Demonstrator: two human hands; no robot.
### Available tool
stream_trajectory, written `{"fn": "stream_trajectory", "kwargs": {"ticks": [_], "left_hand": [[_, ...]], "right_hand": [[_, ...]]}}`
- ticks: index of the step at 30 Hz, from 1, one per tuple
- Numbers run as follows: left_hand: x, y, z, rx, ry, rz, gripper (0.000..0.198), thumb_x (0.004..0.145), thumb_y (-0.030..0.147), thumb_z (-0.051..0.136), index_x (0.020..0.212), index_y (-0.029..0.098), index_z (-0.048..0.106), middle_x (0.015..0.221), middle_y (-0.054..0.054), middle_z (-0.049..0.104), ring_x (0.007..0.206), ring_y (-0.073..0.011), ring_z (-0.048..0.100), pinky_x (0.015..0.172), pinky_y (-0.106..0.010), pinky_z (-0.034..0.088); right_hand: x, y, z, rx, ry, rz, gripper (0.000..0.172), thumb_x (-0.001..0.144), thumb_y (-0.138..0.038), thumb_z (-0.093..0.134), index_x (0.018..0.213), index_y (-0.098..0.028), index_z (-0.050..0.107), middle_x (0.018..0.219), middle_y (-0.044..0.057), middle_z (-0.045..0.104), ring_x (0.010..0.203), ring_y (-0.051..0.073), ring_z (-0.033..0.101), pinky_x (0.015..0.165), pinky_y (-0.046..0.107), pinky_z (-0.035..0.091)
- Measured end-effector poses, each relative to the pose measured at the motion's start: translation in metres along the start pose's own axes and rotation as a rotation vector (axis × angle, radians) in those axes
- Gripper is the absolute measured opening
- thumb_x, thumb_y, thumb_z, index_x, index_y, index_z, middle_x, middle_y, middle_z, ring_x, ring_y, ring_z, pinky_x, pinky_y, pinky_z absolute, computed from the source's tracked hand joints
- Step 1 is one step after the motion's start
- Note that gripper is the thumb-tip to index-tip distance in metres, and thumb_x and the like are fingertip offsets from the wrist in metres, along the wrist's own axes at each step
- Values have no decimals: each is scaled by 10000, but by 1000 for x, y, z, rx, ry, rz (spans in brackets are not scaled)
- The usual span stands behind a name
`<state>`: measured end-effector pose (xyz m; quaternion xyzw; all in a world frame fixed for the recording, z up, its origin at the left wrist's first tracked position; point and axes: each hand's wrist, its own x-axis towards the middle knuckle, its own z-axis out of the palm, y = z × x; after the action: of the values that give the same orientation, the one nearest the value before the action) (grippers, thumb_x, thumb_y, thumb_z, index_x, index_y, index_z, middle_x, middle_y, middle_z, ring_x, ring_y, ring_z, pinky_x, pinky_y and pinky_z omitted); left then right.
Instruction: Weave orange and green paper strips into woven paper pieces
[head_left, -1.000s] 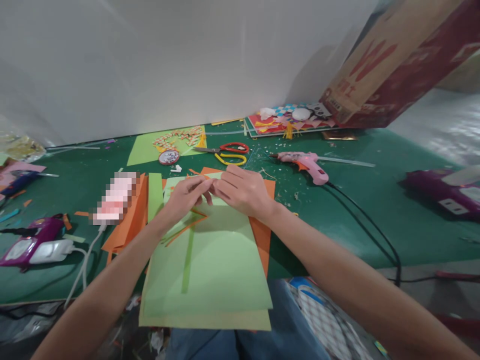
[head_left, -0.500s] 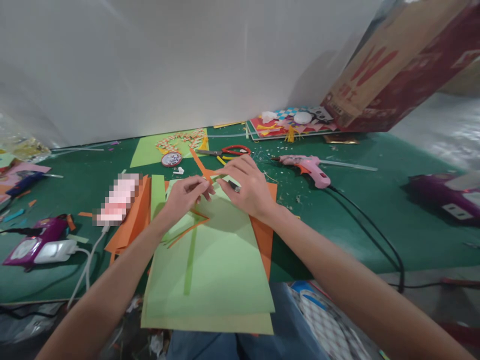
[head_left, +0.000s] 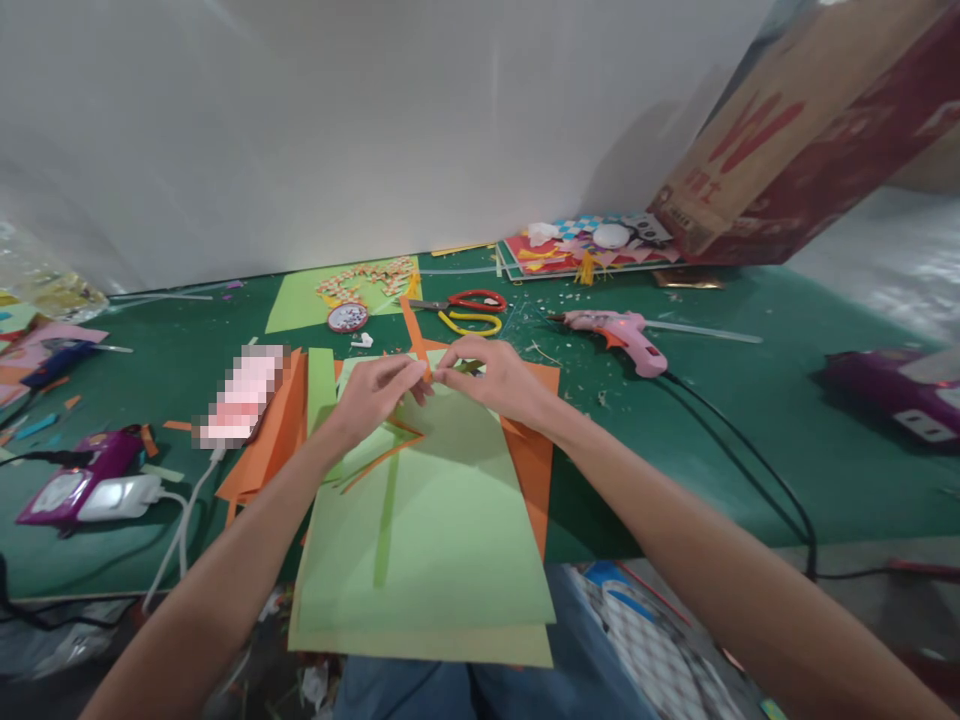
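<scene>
Above the upper part of a light green paper sheet, my two hands meet fingertip to fingertip. My left hand pinches the lower end of an orange paper strip, which points up and away. My right hand is closed at the same end of the strip, its thumb and forefinger together. A small dark thing under its fingers is mostly hidden. On the sheet lie thin orange strips and a darker green strip. Orange paper shows under the sheet's right side.
Beyond my hands lie red and yellow scissors and a beaded string on green paper. A pink glue gun with its cord lies to the right. At left are a phone and a purple power strip.
My right hand has lowered, its fingers closing in on the strip's end beside my left. The orange strip stands a little more upright, and the scissors' yellow handle has come into view.
</scene>
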<state>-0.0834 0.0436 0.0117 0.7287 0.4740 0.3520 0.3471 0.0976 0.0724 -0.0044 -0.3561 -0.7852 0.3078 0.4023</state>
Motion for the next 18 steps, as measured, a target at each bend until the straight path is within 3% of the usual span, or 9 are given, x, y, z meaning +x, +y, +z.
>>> {"fn": "stream_trajectory", "kwargs": {"ticks": [4,14,16,18], "left_hand": [[1,-1,1,36,-11,17,303,835,406,566,657,168,624,635,-22,647,612,-130,586,618,-238,446],[1,0,0,60,-76,25,351,838,456,556,631,175,591,618,-14,626,601,-128,573,623,-243,445],[1,-1,0,63,-50,30,324,837,423,561,629,176,584,613,-9,625,596,-123,565,613,-238,435],[2,-3,0,50,35,5,296,832,387,565,623,179,562,606,-4,627,564,-112,545,577,-232,417]], "right_hand": [[0,0,0,8,-14,2,142,780,-243,584,648,-196,607,739,18,672,739,153,565,720,291,413],[0,3,-4,16,-104,-4,154,794,-266,564,661,-197,600,740,14,659,709,144,571,712,285,429],[0,5,-3,-21,-61,-53,127,804,-263,554,701,-201,594,770,25,658,732,157,581,723,300,444],[-1,5,-2,-122,104,-147,60,801,-251,562,785,-204,596,863,59,658,836,195,588,781,345,452]]}}
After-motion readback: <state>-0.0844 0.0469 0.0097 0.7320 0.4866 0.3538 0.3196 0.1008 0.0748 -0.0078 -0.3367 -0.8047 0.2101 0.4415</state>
